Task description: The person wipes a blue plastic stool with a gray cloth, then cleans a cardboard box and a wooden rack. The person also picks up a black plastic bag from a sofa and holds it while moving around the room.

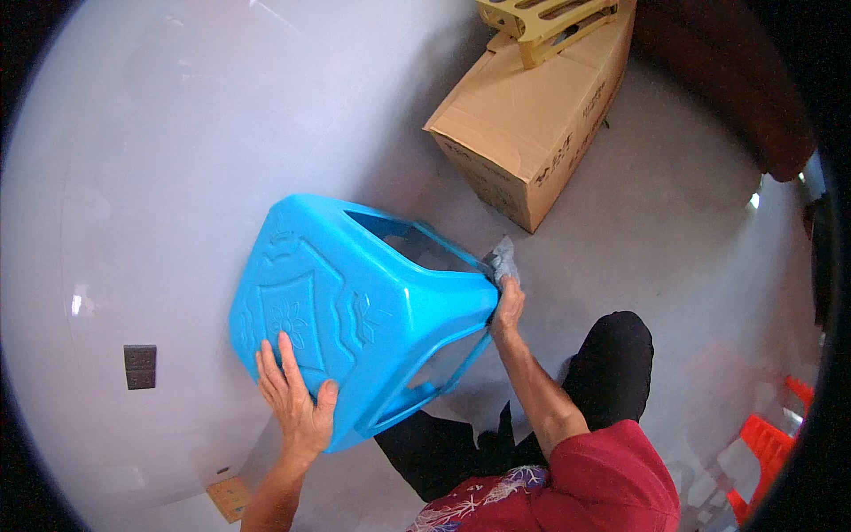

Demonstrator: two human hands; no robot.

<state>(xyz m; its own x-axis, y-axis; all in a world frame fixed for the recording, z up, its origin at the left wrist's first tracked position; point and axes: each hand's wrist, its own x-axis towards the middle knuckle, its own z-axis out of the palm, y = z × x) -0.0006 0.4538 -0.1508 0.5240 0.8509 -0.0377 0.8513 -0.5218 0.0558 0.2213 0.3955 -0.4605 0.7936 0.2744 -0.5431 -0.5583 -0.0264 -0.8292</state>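
A blue plastic stool [381, 301] is tipped on its side in front of me, its embossed seat turned to the left and its legs pointing right. My left hand [300, 410] lies on the seat's near part with the fingers stretched out. At the end of one leg, my right hand [509, 306] is closed around a crumpled grey cloth [503, 259] and presses it to the leg. The palm side of the right hand is hidden.
Beyond the stool stands a brown cardboard box [523, 124] with a tan plastic stool [558, 27] on top. A dark wall socket [140, 366] is on the pale wall at left. Red plastic furniture [767, 443] shows at lower right. My black-clad knee [612, 363] is near the right forearm.
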